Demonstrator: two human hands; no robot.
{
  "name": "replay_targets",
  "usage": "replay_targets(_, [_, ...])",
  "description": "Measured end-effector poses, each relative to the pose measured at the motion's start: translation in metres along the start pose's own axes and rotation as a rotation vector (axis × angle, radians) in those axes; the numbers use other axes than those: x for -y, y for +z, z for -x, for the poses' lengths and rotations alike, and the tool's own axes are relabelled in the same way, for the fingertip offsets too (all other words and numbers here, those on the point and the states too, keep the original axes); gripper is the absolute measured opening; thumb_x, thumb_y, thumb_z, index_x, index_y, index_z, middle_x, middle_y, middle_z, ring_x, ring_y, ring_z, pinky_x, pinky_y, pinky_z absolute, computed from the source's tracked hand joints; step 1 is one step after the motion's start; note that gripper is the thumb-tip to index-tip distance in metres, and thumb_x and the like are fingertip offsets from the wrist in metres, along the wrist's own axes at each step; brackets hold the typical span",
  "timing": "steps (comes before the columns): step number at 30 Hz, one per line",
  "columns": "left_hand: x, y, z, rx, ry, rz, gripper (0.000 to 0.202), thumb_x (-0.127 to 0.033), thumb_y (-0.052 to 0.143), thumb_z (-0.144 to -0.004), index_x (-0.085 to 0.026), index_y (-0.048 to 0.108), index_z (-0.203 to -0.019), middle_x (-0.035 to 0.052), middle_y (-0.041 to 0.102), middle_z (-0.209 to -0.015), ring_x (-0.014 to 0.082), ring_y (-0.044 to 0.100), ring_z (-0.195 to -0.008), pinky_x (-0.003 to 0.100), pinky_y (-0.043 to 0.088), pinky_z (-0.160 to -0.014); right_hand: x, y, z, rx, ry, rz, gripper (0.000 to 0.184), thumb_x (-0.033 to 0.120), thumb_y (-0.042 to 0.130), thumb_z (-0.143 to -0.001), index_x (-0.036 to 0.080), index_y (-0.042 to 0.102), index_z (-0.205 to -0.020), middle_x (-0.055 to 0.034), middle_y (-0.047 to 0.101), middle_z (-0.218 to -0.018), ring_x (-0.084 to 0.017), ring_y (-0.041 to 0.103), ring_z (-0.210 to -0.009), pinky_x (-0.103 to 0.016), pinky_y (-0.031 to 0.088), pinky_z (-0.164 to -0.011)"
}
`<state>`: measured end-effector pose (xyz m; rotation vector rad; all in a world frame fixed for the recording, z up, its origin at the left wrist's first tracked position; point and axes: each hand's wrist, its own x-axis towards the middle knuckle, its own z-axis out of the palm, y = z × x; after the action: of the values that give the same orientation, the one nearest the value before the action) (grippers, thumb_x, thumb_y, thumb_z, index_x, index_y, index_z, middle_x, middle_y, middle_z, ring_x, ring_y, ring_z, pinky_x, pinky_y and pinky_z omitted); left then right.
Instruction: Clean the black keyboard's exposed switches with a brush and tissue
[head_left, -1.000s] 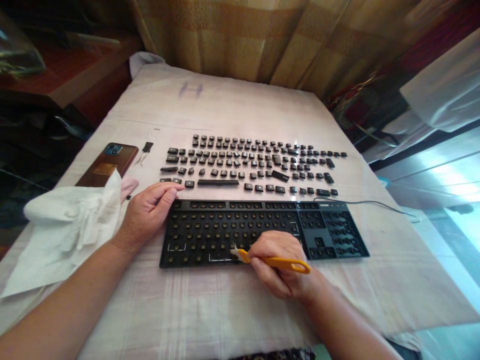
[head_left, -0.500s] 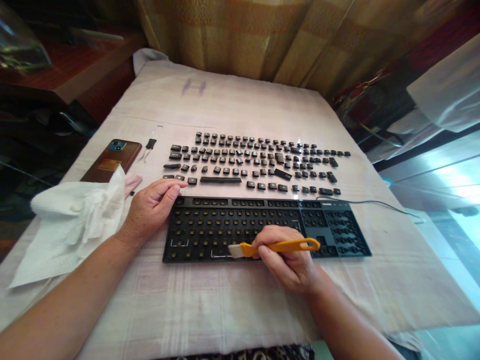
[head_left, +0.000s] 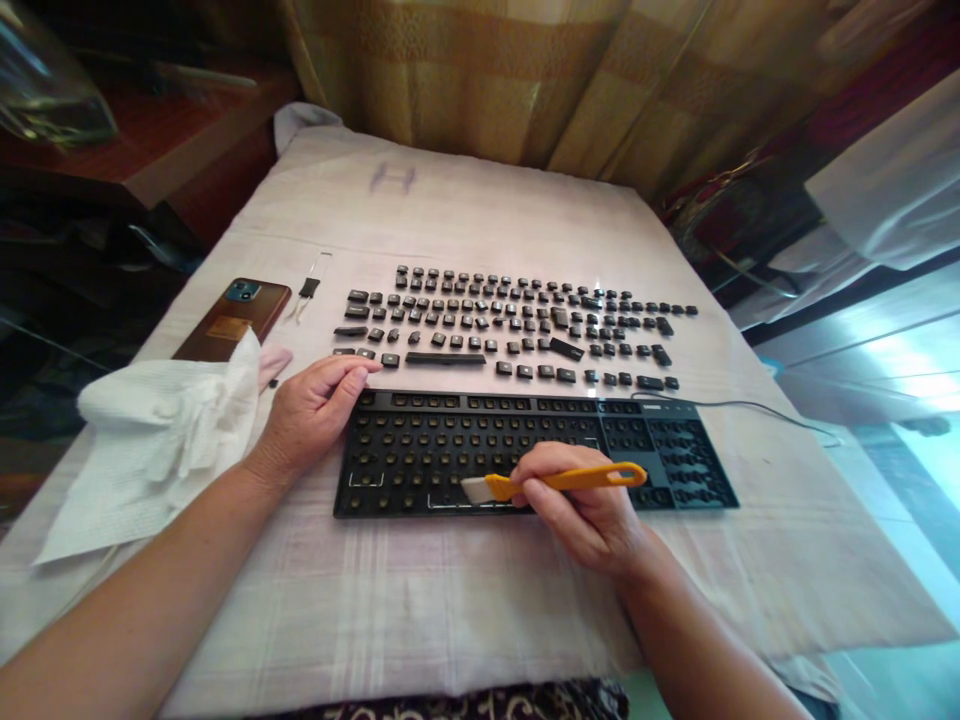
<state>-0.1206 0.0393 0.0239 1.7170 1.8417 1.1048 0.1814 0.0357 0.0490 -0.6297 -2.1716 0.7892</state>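
Observation:
A black keyboard (head_left: 420, 482) with its keycaps off lies crosswise before me, rows of bare key sockets and a few metal wire stabilisers showing. My right hand (head_left: 581, 505) is closed around the yellow handle of a brush (head_left: 577, 478). The pale bristles touch or hover just above the lower rows, by the long wire of the space-bar slot; I cannot tell which. At the keyboard's upper left corner rests my left hand (head_left: 315, 408), fingers stretched out and thumb alongside them, holding nothing. Its fingertips reach the loose keycaps (head_left: 389, 361) laid out in rows behind the keyboard.
To the left lie a crumpled white paper towel (head_left: 161, 430), a brown phone (head_left: 238, 315) and a small wire keycap puller (head_left: 309, 287). A cable (head_left: 742, 403) runs off to the right. A brown curtain (head_left: 480, 80) hangs behind the cloth-covered table (head_left: 465, 205).
The brush and my right hand have shifted slightly up and to the right over the lower rows. My left hand stays at the keyboard's corner. The whole view has moved a little.

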Motion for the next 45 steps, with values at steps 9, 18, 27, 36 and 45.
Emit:
replay_targets(9, [0.003,0.0,0.0,0.006,0.024,0.003,0.041,-0.053,0.047,-0.09,-0.024,0.074,-0.099,0.0041,0.077,-0.11,0.0223,0.068,-0.109,0.037,0.052,-0.106,0.005,0.006,-0.008,0.114,-0.061,0.096,0.013,0.016,0.049,-0.098,0.02,0.06,-0.092,-0.0013,0.07,-0.074,-0.013,0.066,-0.065,-0.023,0.052,-0.062])
replay_targets(18, [0.006,0.0,-0.002,-0.016,0.051,0.019,0.044,-0.055,0.046,-0.09,-0.022,0.075,-0.098,0.0061,0.078,-0.106,0.0227,0.071,-0.104,0.036,0.055,-0.099,-0.005,-0.025,-0.038,-0.237,0.159,0.021,0.008,0.02,0.056,-0.097,0.02,0.064,-0.095,0.0007,0.069,-0.072,-0.013,0.068,-0.063,-0.024,0.055,-0.058])
replay_targets(27, [0.006,-0.002,-0.001,-0.018,0.055,0.032,0.043,-0.056,0.048,-0.091,-0.024,0.076,-0.096,0.0055,0.078,-0.104,0.0224,0.072,-0.1,0.036,0.057,-0.097,-0.019,0.0,-0.043,-0.322,-0.029,0.328,0.013,0.019,0.058,-0.091,0.021,0.063,-0.08,-0.0012,0.071,-0.069,-0.015,0.068,-0.058,-0.025,0.054,-0.057])
replay_targets(36, [0.008,-0.001,0.0,-0.006,0.018,0.038,0.044,-0.058,0.049,-0.091,-0.024,0.076,-0.097,0.005,0.077,-0.106,0.0221,0.071,-0.101,0.034,0.056,-0.097,-0.026,0.005,-0.039,-0.279,-0.104,0.402,0.014,0.016,0.056,-0.092,0.022,0.058,-0.08,-0.0004,0.069,-0.065,-0.016,0.067,-0.056,-0.025,0.053,-0.057])
replay_targets(45, [0.008,-0.002,0.001,0.008,0.0,0.039,0.042,-0.057,0.05,-0.091,-0.025,0.076,-0.099,0.0036,0.077,-0.106,0.0214,0.071,-0.102,0.033,0.055,-0.1,-0.022,0.011,-0.039,-0.223,-0.145,0.382,0.014,0.015,0.057,-0.092,0.022,0.059,-0.079,-0.0007,0.068,-0.064,-0.014,0.063,-0.052,-0.024,0.049,-0.054])
